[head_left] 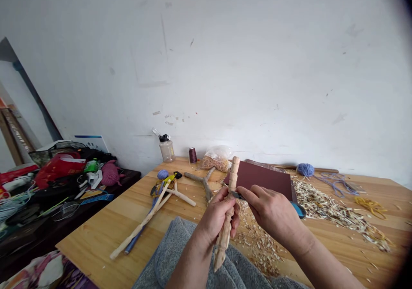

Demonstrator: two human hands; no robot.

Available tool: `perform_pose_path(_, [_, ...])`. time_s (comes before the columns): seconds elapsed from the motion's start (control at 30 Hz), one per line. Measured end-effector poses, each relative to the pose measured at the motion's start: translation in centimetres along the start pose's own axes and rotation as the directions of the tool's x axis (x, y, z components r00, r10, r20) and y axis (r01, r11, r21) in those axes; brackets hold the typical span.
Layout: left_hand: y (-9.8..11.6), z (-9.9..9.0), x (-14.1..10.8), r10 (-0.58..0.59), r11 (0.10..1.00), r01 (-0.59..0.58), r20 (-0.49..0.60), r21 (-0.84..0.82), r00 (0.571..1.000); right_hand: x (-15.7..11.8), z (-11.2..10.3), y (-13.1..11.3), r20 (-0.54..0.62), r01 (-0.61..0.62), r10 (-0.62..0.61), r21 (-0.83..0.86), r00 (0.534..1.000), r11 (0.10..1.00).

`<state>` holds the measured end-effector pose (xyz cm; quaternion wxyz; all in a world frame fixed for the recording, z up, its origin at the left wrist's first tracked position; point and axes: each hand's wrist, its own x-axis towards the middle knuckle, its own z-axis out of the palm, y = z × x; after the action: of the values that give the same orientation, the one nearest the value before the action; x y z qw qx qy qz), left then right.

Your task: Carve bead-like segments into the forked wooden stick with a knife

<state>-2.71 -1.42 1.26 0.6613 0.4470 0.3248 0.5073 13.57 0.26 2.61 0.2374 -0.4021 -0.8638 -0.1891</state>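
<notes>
In the head view, our left hand [214, 218] curls around a carved wooden stick [233, 173] at lower centre, knobs already cut along it. Our right hand [272, 207] pinches a small knife [237, 195] against it, above heaped wood shavings [257, 246].

- There is one camera only, worn on the person's head, so the view comes from above the hands.
- It looks forward and down, across the wooden table [96, 233] toward the white wall [206, 57].
- The left hand [214, 216] and the right hand [273, 209] are very near to the lens, in the lower middle of the view, with the carved stick [227, 233] and the small knife [238, 195].
- The wall is farther away and fills the upper part of the view.
</notes>
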Motion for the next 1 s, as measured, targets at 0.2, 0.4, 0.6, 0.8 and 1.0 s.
perform_pose_path(0.2, [-0.2,0.0,0.0,-0.01,1.0,0.01,0.006,-0.002,1.0,0.1,-0.2,-0.2,0.031,-0.011,0.015,-0.115,0.999,0.993])
perform_pose_path(0.4, [-0.2,0.2,0.0,-0.022,1.0,0.022,-0.013,0.004,1.0,0.0,-0.1,-0.4,0.042,-0.035,0.042,-0.154,0.998,0.987])
perform_pose_path(0.6, [-0.3,0.4,0.0,-0.035,0.997,0.039,-0.06,0.064,0.998,-0.1,0.2,-1.1,0.064,-0.095,0.108,-0.189,0.992,0.977])
perform_pose_path(0.8, [-0.5,1.1,-0.1,-0.024,0.979,0.055,-0.162,0.194,0.986,-0.3,0.7,-1.8,0.055,-0.141,0.156,-0.22,0.986,0.965])
perform_pose_path(1.0, [-1.6,1.4,0.2,0.024,0.944,0.063,-0.257,0.325,0.966,-0.1,0.9,-2.3,0.052,-0.176,0.192,-0.218,0.98,0.96])
